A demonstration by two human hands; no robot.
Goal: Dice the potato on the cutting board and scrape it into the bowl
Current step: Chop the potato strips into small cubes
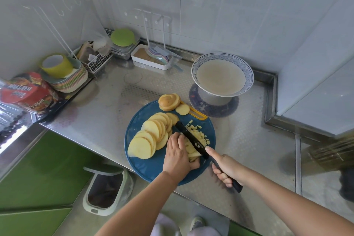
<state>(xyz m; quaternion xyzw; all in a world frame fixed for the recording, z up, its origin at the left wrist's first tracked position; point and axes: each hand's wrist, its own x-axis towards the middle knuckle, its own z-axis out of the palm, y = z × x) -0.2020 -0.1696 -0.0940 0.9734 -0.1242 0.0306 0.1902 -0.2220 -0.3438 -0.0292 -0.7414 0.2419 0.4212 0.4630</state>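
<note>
A round blue cutting board (145, 166) lies on the steel counter. Overlapping potato slices (151, 136) fan across its left side, and two end pieces (169, 102) sit at its far edge. Small potato dice (199, 132) lie to the right of the black knife (191, 138). My left hand (178, 154) holds down a stack of potato strips (192, 152), fingers curled over it. My right hand (226, 167) grips the knife handle, forefinger stretched along the blade's spine. The blade rests against the strips. A blue-patterned bowl (247, 72) with cloudy liquid stands beyond the board to the right.
The bowl sits on a dark round mat (231, 107). At the back left are stacked plates with a yellow tape roll (57, 66), a red packet (30, 92), a wire basket (97, 61) and a white tray (151, 59). A bin (107, 188) stands below the counter edge.
</note>
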